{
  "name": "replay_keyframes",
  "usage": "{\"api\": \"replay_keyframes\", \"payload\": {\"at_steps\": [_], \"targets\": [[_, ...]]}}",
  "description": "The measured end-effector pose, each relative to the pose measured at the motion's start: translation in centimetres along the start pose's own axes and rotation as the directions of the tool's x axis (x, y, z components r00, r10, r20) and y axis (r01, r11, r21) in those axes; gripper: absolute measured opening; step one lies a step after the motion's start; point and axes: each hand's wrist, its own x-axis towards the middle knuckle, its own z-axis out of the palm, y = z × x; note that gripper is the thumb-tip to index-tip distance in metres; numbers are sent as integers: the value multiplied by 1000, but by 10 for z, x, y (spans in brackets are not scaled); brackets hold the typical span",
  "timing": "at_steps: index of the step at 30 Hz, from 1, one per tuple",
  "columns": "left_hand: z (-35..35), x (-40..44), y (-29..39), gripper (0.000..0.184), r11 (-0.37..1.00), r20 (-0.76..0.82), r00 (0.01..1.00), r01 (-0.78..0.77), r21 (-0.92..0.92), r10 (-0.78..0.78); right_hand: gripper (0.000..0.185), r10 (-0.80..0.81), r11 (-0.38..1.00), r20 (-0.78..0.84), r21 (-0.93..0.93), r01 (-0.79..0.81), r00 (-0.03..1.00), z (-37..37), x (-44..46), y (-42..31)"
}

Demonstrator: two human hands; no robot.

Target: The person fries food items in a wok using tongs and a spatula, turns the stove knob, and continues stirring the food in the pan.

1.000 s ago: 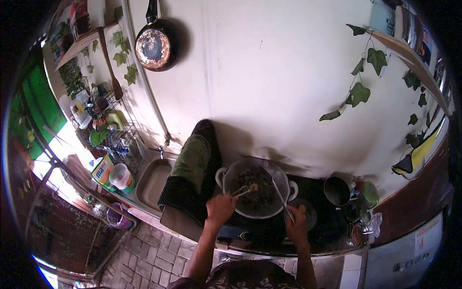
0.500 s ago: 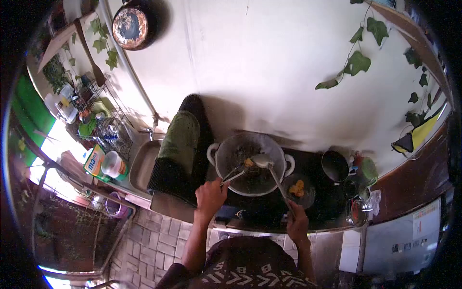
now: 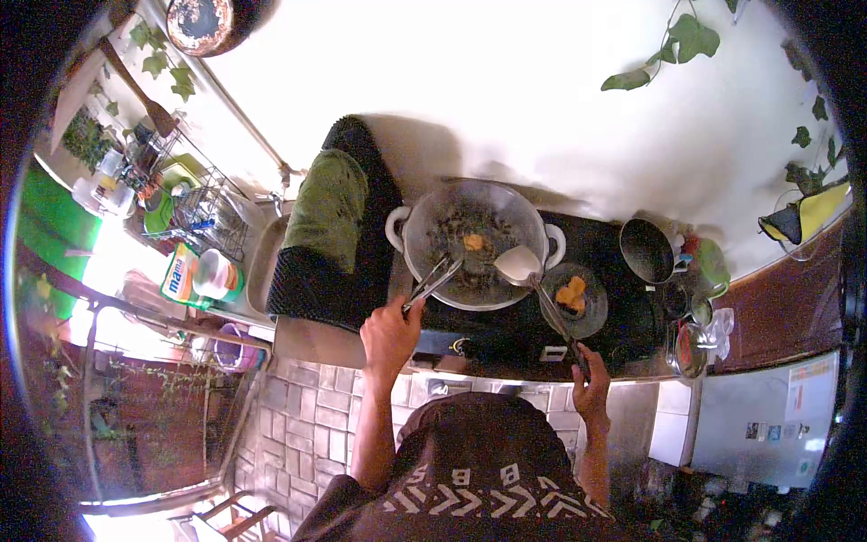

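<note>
Packaging [image 3: 181, 275] marked "mama" stands left of the sink [image 3: 265, 262]. Rightward, I see a green towel [image 3: 327, 208] on dark ribbed fabric [image 3: 302, 294]. My left hand [image 3: 390, 336] is closed around metal tongs [image 3: 433, 280], their tips parted over the near left part of a round two-handled pan [image 3: 421, 246]. One golden food piece [image 3: 473, 242] sits inside, near the middle. At the pan's right side is the pale head of a long-handled spatula [image 3: 519, 265]; my right hand [image 3: 591, 388] grips its dark handle. Beneath the shaft, a round plate [image 3: 593, 318] holds more golden pieces [image 3: 572, 294], with a dark saucepan [image 3: 647, 251] farther right.
</note>
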Motion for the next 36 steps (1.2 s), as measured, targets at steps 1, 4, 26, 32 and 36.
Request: {"api": "replay_keyframes", "payload": {"at_steps": [1,4,26,32,36], "targets": [[-3,-3,4,37,1000,-11,1000,20,3,-20,36,3,1000,15,-27,-2,1000,-2,-2,5],[-2,-6,8,36,999,-46,998,38,-9,-38,36,-53,990,20,-127,55,998,-4,-4,25],[6,-42,75,40,976,8,976,217,-15,-217,30,0,989,-119,-145,-18,993,-5,36,100],[12,-59,90,38,965,13,965,262,5,-262,29,-83,983,-131,-173,59,988,-13,61,119],[17,-62,90,38,969,-10,970,244,42,-244,28,-98,982,-130,-173,74,987,-17,71,122]]}}
